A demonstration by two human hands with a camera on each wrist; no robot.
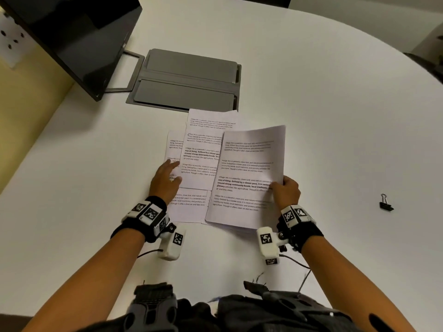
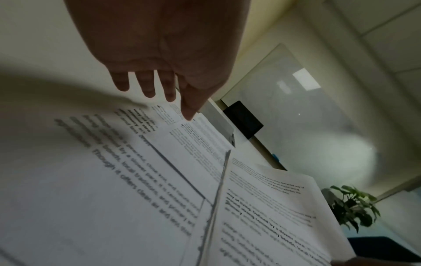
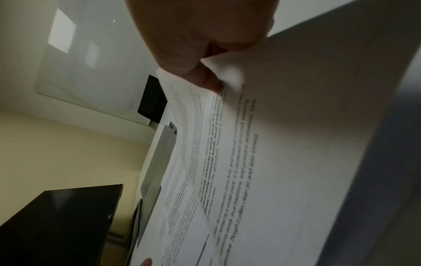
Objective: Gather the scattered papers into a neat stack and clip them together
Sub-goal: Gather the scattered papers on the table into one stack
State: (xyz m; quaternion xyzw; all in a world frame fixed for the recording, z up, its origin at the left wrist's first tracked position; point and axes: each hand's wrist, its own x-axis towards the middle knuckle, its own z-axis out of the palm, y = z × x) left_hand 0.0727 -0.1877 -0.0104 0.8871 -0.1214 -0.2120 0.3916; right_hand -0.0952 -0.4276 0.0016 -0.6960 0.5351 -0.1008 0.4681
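Several printed white sheets (image 1: 201, 161) lie overlapping and askew on the white table (image 1: 84, 188). My left hand (image 1: 167, 176) rests on them with its fingers (image 2: 148, 86) straight and spread, flat over the left edge of the pile. My right hand (image 1: 285, 190) pinches the right edge of a few sheets (image 1: 249, 173) and holds them lifted and curved above the pile; in the right wrist view the thumb (image 3: 205, 79) presses on the printed side of those held sheets (image 3: 273, 162). A black binder clip (image 1: 386, 204) lies alone on the table at the right.
A grey flap-lidded cable box (image 1: 187, 80) is set into the table just behind the papers. A black monitor (image 1: 72, 37) stands at the back left. A potted plant (image 2: 353, 205) shows in the left wrist view. Bare table surrounds the papers and clip.
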